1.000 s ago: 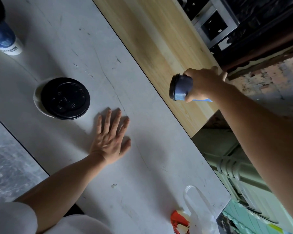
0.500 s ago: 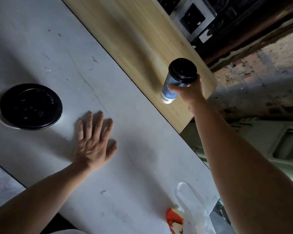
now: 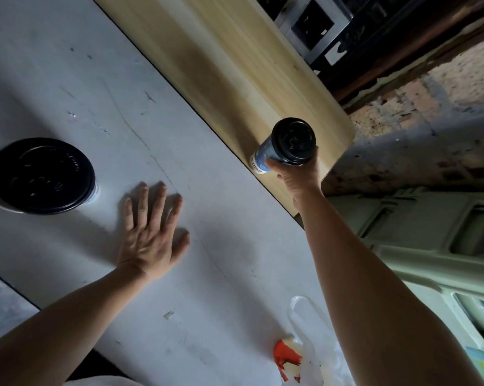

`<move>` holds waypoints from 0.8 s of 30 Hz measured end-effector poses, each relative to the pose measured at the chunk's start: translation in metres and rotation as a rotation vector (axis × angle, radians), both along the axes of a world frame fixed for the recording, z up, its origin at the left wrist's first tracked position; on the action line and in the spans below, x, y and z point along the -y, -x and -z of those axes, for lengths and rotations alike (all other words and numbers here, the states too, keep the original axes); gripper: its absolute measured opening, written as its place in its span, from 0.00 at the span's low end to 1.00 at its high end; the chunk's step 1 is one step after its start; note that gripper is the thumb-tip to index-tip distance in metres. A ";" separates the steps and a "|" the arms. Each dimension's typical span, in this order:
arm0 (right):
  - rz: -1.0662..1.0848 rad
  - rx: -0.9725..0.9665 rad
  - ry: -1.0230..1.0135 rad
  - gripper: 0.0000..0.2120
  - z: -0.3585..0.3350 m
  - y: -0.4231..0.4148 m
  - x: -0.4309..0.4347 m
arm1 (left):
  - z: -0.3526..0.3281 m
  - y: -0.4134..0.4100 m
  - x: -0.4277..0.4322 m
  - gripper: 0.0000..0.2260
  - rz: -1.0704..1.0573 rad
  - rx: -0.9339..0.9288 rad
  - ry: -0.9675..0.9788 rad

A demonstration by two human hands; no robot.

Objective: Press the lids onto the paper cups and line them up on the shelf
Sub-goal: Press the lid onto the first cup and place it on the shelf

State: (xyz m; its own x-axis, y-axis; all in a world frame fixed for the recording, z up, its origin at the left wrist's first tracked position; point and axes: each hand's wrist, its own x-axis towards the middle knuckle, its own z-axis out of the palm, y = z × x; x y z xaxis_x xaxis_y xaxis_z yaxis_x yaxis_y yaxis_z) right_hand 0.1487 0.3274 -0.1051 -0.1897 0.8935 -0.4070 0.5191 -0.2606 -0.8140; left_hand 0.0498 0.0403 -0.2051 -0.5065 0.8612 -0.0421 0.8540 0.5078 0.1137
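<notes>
My right hand (image 3: pixel 299 176) grips a blue paper cup (image 3: pixel 264 156) with a black lid (image 3: pixel 293 141) pressed on it. The cup stands upright at the near right end of the light wooden shelf (image 3: pixel 235 68), its base at the shelf's front edge. My left hand (image 3: pixel 151 235) lies flat on the white table (image 3: pixel 68 87), fingers spread, holding nothing. To its left a stack of black lids (image 3: pixel 41 175) rests on the table, with something white under it.
A clear plastic bag (image 3: pixel 310 344) with something red inside lies at the table's near right corner. Beyond the shelf's right end are a brick wall (image 3: pixel 419 107) and pale green crates (image 3: pixel 430 246) below. Dark metal frames stand behind the shelf.
The cup went from tilted sideways in my right hand to upright, and came down onto the shelf's near end. My left hand stayed flat on the table.
</notes>
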 end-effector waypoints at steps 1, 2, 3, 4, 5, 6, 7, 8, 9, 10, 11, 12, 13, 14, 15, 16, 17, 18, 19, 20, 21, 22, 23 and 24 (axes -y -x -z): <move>0.003 0.002 -0.015 0.48 0.001 0.000 0.003 | 0.000 0.000 0.000 0.37 -0.001 0.003 -0.002; 0.007 -0.001 -0.026 0.48 0.002 0.000 0.005 | 0.000 0.000 0.000 0.37 -0.004 0.004 -0.004; 0.011 -0.005 -0.034 0.48 0.004 0.000 0.008 | 0.000 -0.001 0.000 0.36 -0.006 0.003 -0.007; 0.016 -0.008 -0.039 0.47 0.006 0.000 0.010 | 0.000 -0.001 0.001 0.36 -0.006 0.000 -0.009; 0.027 -0.010 -0.039 0.45 0.007 0.000 0.012 | 0.001 -0.001 0.001 0.36 -0.004 -0.001 -0.015; 0.036 -0.016 -0.037 0.43 0.008 0.000 0.014 | 0.001 -0.001 0.001 0.36 -0.004 0.000 -0.023; 0.040 -0.024 -0.034 0.42 0.010 0.000 0.015 | 0.001 -0.001 0.000 0.36 -0.006 0.001 -0.031; 0.040 -0.029 -0.030 0.41 0.011 0.000 0.016 | 0.001 -0.001 0.000 0.36 -0.009 0.003 -0.038; 0.037 -0.034 -0.024 0.40 0.012 0.000 0.017 | 0.001 -0.001 0.000 0.35 -0.012 0.006 -0.046; 0.036 -0.039 -0.020 0.40 0.013 0.001 0.019 | 0.001 -0.001 0.000 0.35 -0.014 0.006 -0.053; 0.042 -0.046 -0.019 0.40 0.014 0.002 0.020 | 0.000 -0.001 0.000 0.35 -0.012 0.003 -0.056; 0.052 -0.049 -0.025 0.40 0.014 0.003 0.022 | 0.000 -0.001 0.000 0.35 -0.009 -0.001 -0.058; 0.062 -0.049 -0.033 0.41 0.014 0.004 0.024 | 0.000 -0.001 0.000 0.34 -0.007 -0.004 -0.059; 0.073 -0.047 -0.037 0.41 0.015 0.005 0.026 | 0.000 -0.001 0.000 0.34 -0.007 -0.006 -0.060; 0.087 -0.044 -0.038 0.41 0.016 0.006 0.028 | 0.000 -0.001 0.000 0.34 -0.008 -0.005 -0.064; 0.101 -0.042 -0.037 0.41 0.017 0.007 0.029 | 0.000 -0.001 0.000 0.34 -0.010 -0.002 -0.067; 0.115 -0.039 -0.032 0.42 0.017 0.008 0.030 | 0.001 -0.001 0.000 0.34 -0.013 0.000 -0.070; 0.124 -0.034 -0.025 0.43 0.017 0.009 0.030 | 0.002 -0.002 0.000 0.34 -0.016 0.001 -0.072; 0.128 -0.033 -0.017 0.43 0.017 0.010 0.031 | 0.003 -0.002 0.000 0.34 -0.018 -0.002 -0.070; 0.125 -0.031 -0.012 0.43 0.017 0.010 0.031 | 0.003 -0.002 0.000 0.34 -0.019 -0.002 -0.065; 0.122 -0.029 -0.010 0.44 0.016 0.009 0.031 | 0.003 -0.002 0.000 0.34 -0.018 -0.002 -0.062; 0.121 -0.028 -0.012 0.44 0.015 0.009 0.032 | 0.003 -0.001 0.001 0.35 -0.014 -0.002 -0.063; 0.116 -0.028 -0.011 0.45 0.015 0.007 0.033 | 0.003 -0.001 0.001 0.35 -0.010 -0.003 -0.062; 0.112 -0.024 -0.009 0.45 0.015 0.006 0.034 | 0.003 -0.001 0.001 0.35 -0.009 0.003 -0.059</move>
State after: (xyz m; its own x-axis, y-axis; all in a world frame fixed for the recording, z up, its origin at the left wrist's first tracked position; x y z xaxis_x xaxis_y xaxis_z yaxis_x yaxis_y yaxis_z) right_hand 0.1426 0.2938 -0.1204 -0.0979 0.9131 -0.3957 0.4675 -0.3088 -0.8283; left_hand 0.0508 0.0397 -0.2077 -0.5142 0.8577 0.0069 0.8490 0.5078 0.1460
